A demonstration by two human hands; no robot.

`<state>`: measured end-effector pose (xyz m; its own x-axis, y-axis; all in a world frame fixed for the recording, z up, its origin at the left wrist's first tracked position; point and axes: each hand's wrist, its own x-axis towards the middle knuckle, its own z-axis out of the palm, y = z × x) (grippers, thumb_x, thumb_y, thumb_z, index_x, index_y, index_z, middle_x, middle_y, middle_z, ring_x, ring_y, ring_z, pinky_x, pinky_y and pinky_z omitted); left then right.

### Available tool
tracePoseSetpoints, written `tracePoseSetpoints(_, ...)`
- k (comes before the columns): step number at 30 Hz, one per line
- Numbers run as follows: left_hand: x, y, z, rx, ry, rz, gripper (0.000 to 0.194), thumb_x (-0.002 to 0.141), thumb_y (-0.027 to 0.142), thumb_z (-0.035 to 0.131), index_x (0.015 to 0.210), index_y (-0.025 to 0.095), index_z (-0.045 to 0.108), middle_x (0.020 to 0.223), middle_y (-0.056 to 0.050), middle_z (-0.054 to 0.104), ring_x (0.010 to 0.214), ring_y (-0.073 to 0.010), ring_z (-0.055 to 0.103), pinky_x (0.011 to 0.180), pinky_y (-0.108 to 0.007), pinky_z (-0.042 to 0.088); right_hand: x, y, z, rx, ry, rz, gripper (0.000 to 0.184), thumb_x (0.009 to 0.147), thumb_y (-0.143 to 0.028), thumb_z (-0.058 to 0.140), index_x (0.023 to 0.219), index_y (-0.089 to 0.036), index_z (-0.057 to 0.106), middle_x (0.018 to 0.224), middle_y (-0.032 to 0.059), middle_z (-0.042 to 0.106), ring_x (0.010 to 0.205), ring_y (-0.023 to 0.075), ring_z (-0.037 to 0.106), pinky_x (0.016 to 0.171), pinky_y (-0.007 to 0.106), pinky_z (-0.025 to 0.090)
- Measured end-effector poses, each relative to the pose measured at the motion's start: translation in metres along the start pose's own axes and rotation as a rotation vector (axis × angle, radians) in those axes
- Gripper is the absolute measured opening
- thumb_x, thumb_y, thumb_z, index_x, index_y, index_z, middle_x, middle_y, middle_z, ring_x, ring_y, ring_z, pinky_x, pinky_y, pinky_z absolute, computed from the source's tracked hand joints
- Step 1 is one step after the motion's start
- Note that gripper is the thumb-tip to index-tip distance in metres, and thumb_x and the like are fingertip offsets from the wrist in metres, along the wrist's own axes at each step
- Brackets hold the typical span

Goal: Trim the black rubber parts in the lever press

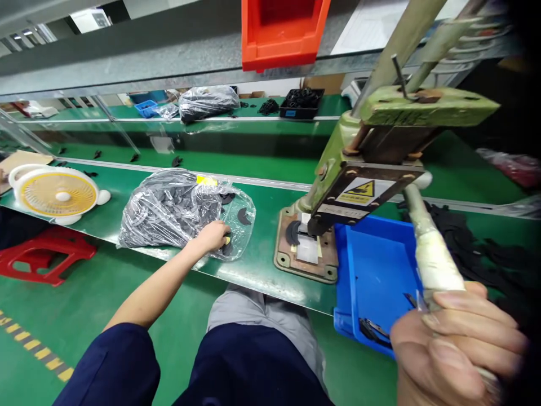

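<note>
My left hand (214, 237) reaches to the mouth of a clear plastic bag (164, 208) full of dark curved pieces. Its fingers are pinched over a black curved piece (227, 248), partly hidden beneath them; something yellow shows at a fingertip. Another black crescent-shaped piece (244, 216) lies apart near the bag's edge. My right hand (459, 338) is wrapped around the tape-covered lever handle (437, 262) of a green hand press (338, 152). On the press base (287, 239), a dark curved piece (292, 232) sits beside a pale block, under the press head.
A blue bin (380, 259) with a few black parts stands right of the press. Many black pieces (477, 248) lie farther right. A yellow-and-white fan (61, 194) lies at left, above a red stool (46, 259). An orange bin (283, 34) overhangs the bench.
</note>
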<state>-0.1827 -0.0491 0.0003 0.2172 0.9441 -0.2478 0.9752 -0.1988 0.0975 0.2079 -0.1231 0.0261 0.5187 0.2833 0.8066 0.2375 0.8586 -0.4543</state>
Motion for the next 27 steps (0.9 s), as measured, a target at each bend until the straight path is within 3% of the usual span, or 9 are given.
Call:
tracePoseSetpoints(2, 0.013, 0.010, -0.004, -0.051, 0.070, -0.039, 0.025, 0.087, 0.022, 0.058, 0.107, 0.017, 0.073, 0.103, -0.011, 0.067, 0.100, -0.0246, 0.064, 0.090, -0.030, 0.049, 0.002, -0.003, 0.005, 0.043, 0.003, -0.264, 0.043, 0.059, -0.027, 0.066, 0.041, -0.023, 0.028, 0.043, -0.0020, 0.040, 0.050, 0.0169, 0.051, 0.066, 0.047, 0.045)
tracePoseSetpoints(3, 0.022, 0.015, -0.006, -0.073, 0.111, -0.074, 0.025, 0.090, 0.025, 0.057, 0.108, 0.016, 0.072, 0.105, -0.012, 0.067, 0.102, -0.0244, 0.064, 0.091, -0.030, 0.048, 0.003, -0.005, 0.007, 0.051, -0.018, -0.318, 0.037, 0.060, -0.023, 0.065, 0.042, -0.023, 0.032, 0.046, -0.0016, 0.046, 0.052, 0.0171, 0.054, 0.066, 0.046, 0.046)
tracePoseSetpoints(5, 0.040, 0.026, -0.010, -0.098, 0.148, -0.180, 0.031, 0.092, 0.034, 0.057, 0.112, 0.014, 0.070, 0.112, -0.015, 0.065, 0.107, -0.0259, 0.064, 0.094, -0.031, 0.048, 0.005, -0.011, 0.011, 0.032, -0.062, -0.301, 0.031, 0.061, -0.022, 0.064, 0.045, -0.023, 0.038, 0.051, -0.0012, 0.055, 0.055, 0.0173, 0.057, 0.067, 0.045, 0.048)
tracePoseSetpoints(9, 0.072, 0.039, -0.013, -0.134, 0.093, -0.331, 0.046, 0.086, 0.043, 0.066, 0.115, 0.008, 0.067, 0.125, -0.024, 0.058, 0.113, -0.0335, 0.063, 0.094, -0.036, 0.049, 0.006, -0.025, 0.013, -0.096, -0.104, -0.232, 0.024, 0.064, -0.021, 0.064, 0.049, -0.023, 0.045, 0.057, -0.0018, 0.059, 0.058, 0.0189, 0.057, 0.073, 0.051, 0.051)
tracePoseSetpoints(15, 0.089, 0.037, -0.008, -0.188, 0.069, -0.313, 0.039, 0.079, 0.024, 0.071, 0.115, 0.012, 0.067, 0.121, -0.019, 0.064, 0.104, -0.0263, 0.068, 0.090, -0.030, 0.051, 0.005, -0.036, 0.014, -0.150, -0.132, -0.169, 0.019, 0.067, -0.019, 0.062, 0.056, -0.024, 0.048, 0.058, -0.0028, 0.057, 0.062, 0.0192, 0.057, 0.080, 0.053, 0.052)
tracePoseSetpoints(22, 0.099, 0.043, -0.018, -0.119, -0.026, -0.273, 0.040, 0.065, 0.011, 0.073, 0.104, 0.014, 0.070, 0.105, -0.016, 0.073, 0.101, -0.0267, 0.069, 0.080, -0.025, 0.052, 0.004, -0.040, 0.008, -0.142, -0.201, -0.114, 0.015, 0.070, -0.014, 0.061, 0.062, -0.023, 0.053, 0.064, -0.0019, 0.060, 0.068, 0.0196, 0.060, 0.084, 0.054, 0.055)
tracePoseSetpoints(27, 0.104, 0.054, -0.020, -0.088, -0.068, -0.315, 0.040, 0.060, 0.009, 0.073, 0.099, 0.011, 0.070, 0.101, -0.020, 0.073, 0.097, -0.0313, 0.071, 0.072, -0.028, 0.053, 0.003, -0.041, 0.000, -0.139, -0.269, -0.093, 0.012, 0.072, -0.013, 0.059, 0.067, -0.023, 0.055, 0.070, -0.0003, 0.061, 0.076, 0.0225, 0.062, 0.090, 0.059, 0.053)
